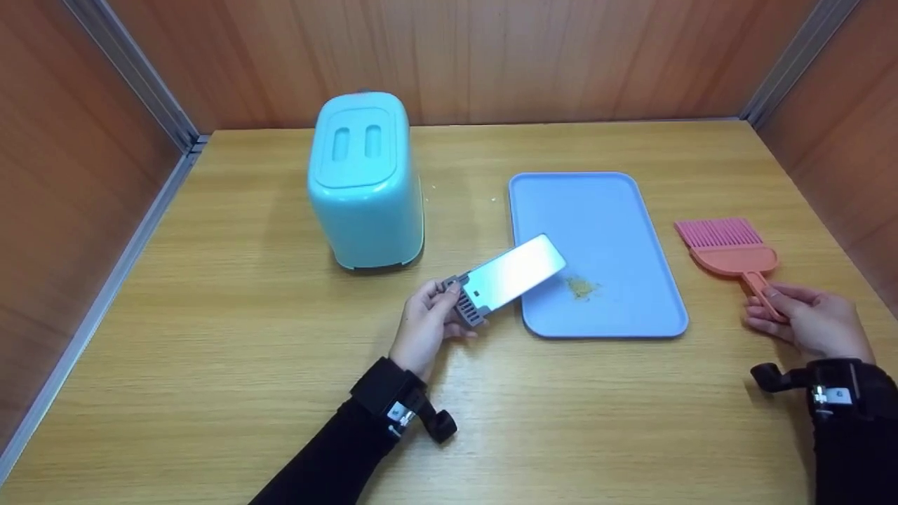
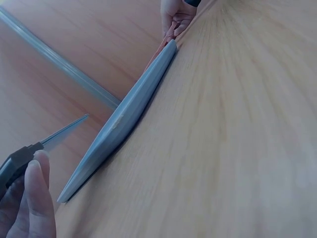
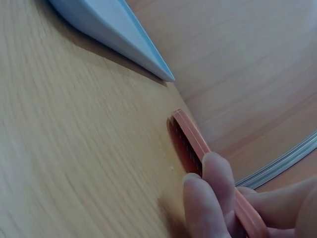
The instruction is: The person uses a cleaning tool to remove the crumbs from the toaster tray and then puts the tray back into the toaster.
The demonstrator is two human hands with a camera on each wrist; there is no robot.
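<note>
My left hand (image 1: 428,319) grips the grey slotted end of a flat shiny metal crumb tray (image 1: 515,275), holding its far end tilted over the blue tray (image 1: 617,210). A small heap of yellowish crumbs (image 1: 581,286) lies on the blue tray near that end. My right hand (image 1: 800,319) holds the handle of a pink brush (image 1: 729,249) that lies on the table to the right of the blue tray. In the left wrist view the crumb tray (image 2: 59,133) shows edge-on beside the blue tray (image 2: 124,121). The right wrist view shows fingers (image 3: 210,198) on the brush (image 3: 190,141).
A teal toaster (image 1: 365,179) stands upright at the back left of the wooden table (image 1: 210,337). Wooden panel walls with metal corner strips (image 1: 133,77) close in the table on three sides.
</note>
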